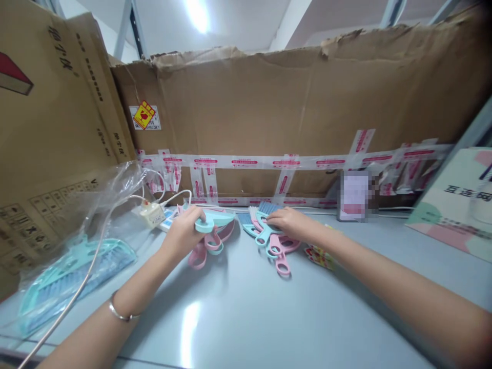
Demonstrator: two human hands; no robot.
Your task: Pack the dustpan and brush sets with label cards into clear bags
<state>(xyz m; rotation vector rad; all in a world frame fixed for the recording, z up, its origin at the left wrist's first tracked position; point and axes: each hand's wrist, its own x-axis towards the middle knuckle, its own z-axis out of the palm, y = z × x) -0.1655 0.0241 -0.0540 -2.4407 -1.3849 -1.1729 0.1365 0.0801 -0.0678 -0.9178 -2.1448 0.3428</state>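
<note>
On the left of the table, my left hand (186,228) is closed around a bunch of small dustpans (217,219) in turquoise and pink. Their looped handles point toward me and overlap, so the stack is partly hidden. My right hand (288,221) lies over a fanned pile of small hand brushes (265,233), its fingers bent down onto the uppermost ones. These brushes have turquoise and pink handles with ring ends and blue or pale bristles. Just under my right forearm lies a colourful packet (320,257), partly covered.
A larger turquoise dustpan and brush set (77,279) in clear plastic lies at left. Near it are a white cable (86,277) and plug adapter (152,214). Large cardboard boxes (246,107) wall the back and left. A blurred-out phone (353,195) and a printed board (457,205) stand right.
</note>
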